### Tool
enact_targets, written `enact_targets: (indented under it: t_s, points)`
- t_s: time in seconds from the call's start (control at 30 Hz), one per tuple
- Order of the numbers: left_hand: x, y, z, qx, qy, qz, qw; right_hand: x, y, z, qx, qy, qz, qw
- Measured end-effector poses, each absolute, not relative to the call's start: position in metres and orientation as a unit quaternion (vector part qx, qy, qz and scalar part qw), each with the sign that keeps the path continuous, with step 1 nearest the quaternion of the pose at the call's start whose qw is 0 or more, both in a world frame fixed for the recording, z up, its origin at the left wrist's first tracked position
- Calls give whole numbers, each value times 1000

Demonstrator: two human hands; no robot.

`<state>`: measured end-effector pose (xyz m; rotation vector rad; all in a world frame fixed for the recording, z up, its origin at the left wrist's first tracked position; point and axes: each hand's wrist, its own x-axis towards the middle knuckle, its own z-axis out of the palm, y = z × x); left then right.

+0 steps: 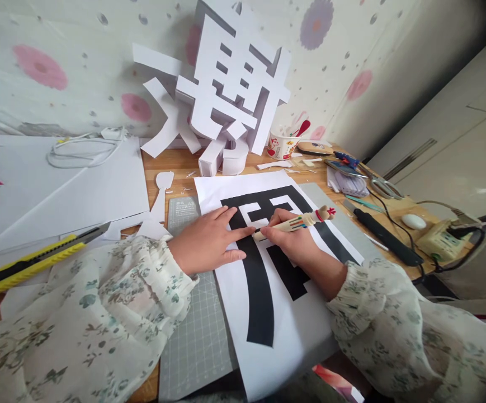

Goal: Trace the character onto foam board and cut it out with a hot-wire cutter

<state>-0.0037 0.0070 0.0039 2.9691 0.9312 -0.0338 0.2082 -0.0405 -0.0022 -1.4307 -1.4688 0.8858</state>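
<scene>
Left hand (209, 242) lies palm down on the printed sheet (287, 336), fingers straight and spread, gripping nothing. Right hand (295, 243) is curled in a writing grip round the pen (293, 223), wrist resting on the sheet, pen tip on a black stroke just beside the left index finger. The sheet lies on the cutting mat (201, 336).

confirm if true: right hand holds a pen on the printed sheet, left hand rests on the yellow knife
No: the head view shows the left hand flat on the printed sheet; the yellow knife lies apart. The right hand does hold the pen.
</scene>
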Motion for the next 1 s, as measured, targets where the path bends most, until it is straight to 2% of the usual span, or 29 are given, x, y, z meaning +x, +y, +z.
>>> enact_targets:
  t_s: [0.6,1.0]
  points:
    - [-3,8,1,949,311,-19,42,214,-54,1,-587,-532,387,471]
    - [-7,5,-4,953,302,3,32,213,-63,-1,-594,-582,324,452]
